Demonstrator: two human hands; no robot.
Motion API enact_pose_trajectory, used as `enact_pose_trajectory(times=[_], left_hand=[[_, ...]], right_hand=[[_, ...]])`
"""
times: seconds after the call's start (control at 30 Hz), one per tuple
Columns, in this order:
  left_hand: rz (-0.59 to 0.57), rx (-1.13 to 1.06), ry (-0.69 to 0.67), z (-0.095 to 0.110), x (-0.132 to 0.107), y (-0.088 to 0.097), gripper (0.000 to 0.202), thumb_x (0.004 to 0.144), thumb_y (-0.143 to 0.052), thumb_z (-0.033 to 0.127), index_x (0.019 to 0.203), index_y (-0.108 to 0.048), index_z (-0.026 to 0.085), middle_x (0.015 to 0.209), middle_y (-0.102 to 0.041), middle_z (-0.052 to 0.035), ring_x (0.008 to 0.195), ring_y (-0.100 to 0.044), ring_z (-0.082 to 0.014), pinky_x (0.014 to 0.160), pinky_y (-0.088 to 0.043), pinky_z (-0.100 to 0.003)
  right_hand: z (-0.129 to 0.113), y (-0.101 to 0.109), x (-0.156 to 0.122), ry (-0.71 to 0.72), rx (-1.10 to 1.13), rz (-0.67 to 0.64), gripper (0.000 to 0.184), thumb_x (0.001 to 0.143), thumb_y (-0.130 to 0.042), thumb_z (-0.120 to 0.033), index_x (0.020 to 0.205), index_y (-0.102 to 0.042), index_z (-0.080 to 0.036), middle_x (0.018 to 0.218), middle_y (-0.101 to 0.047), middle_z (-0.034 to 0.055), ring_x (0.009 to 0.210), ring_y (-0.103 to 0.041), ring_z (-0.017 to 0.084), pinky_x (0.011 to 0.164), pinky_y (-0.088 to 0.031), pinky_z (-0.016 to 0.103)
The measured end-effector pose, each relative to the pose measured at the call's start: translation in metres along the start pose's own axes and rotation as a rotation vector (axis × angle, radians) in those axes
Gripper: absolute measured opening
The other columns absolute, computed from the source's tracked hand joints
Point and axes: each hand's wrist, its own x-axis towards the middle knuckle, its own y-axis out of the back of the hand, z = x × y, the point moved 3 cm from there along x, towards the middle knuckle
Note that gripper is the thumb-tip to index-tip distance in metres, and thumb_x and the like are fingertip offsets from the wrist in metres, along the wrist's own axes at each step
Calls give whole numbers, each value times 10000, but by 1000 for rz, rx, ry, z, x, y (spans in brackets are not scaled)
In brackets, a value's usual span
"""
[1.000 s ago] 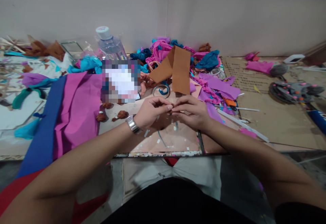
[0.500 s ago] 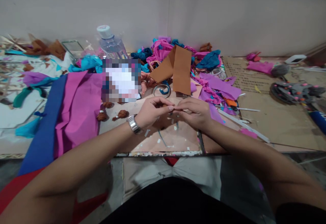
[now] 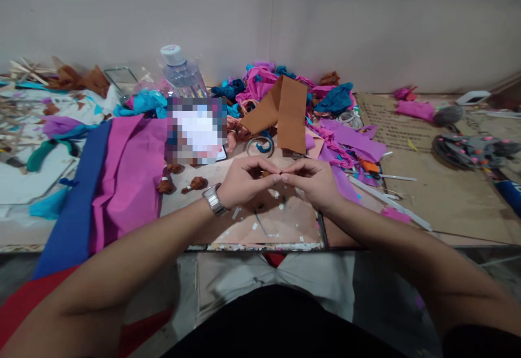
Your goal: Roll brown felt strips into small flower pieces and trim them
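Note:
Over the middle of the table, my left hand [image 3: 243, 183] and my right hand [image 3: 317, 184] meet at their fingertips. Both pinch a small brown piece [image 3: 266, 173]; the fingers cover most of it, and its material cannot be made out. A metal watch [image 3: 214, 199] is on my left wrist. Just left of that hand lie small brown crumpled-paper bundles [image 3: 197, 183], one of them with a white band. Beyond the fingers, a folded brown paper strip [image 3: 292, 114] rests on the heap, beside a roll of clear tape [image 3: 260, 146].
A clear bottle [image 3: 185, 78] stands behind a blurred-out phone-like object [image 3: 197, 130]. Pink paper [image 3: 128, 179] and blue paper [image 3: 77, 195] hang over the front edge at left. Green-handled pliers [image 3: 40, 154] lie farther left. Cardboard [image 3: 459, 200] covers the right, with a grey decorated piece [image 3: 468, 151].
The fingertips of both hands have drawn together more evenly around the small brown piece, and the right fingers are more bent. The view has shifted slightly.

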Motion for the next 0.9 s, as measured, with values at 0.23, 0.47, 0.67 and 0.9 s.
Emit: enact_pose_trajectory(times=[0.23,0.47,0.67,0.9], left_hand=[[-11,65,19,6,0,-1,164,801,-878,324,836,-823,173,836,-807,-72,746,-706,-141,682,-544,-250],[35,-251,324,-17,-1,0,286,703,-946,380,797,-796,156,750,-782,-54,653,-669,-117,621,-509,-223],[30,-341,364,-24,-3,-4,302,685,-968,371,804,-791,158,776,-788,-45,674,-692,-109,646,-532,-216],[41,-158,275,-19,-2,-1,272,721,-940,403,815,-823,176,764,-785,-56,653,-661,-121,606,-521,-235]], right_hand=[[11,-2,1,-180,176,-98,205,741,-908,-337,842,-780,-213,686,-718,-30,555,-618,100,536,-491,218],[-14,6,-4,698,-501,-168,249,908,-820,-245,1153,-789,-271,1025,-829,33,924,-769,169,859,-611,307],[-17,8,-4,830,-611,-121,151,949,-783,-248,1099,-800,-248,964,-844,31,880,-789,174,810,-627,299],[-19,5,-7,601,-629,-42,125,969,-755,-356,948,-809,-246,902,-826,40,803,-753,179,773,-596,317]])
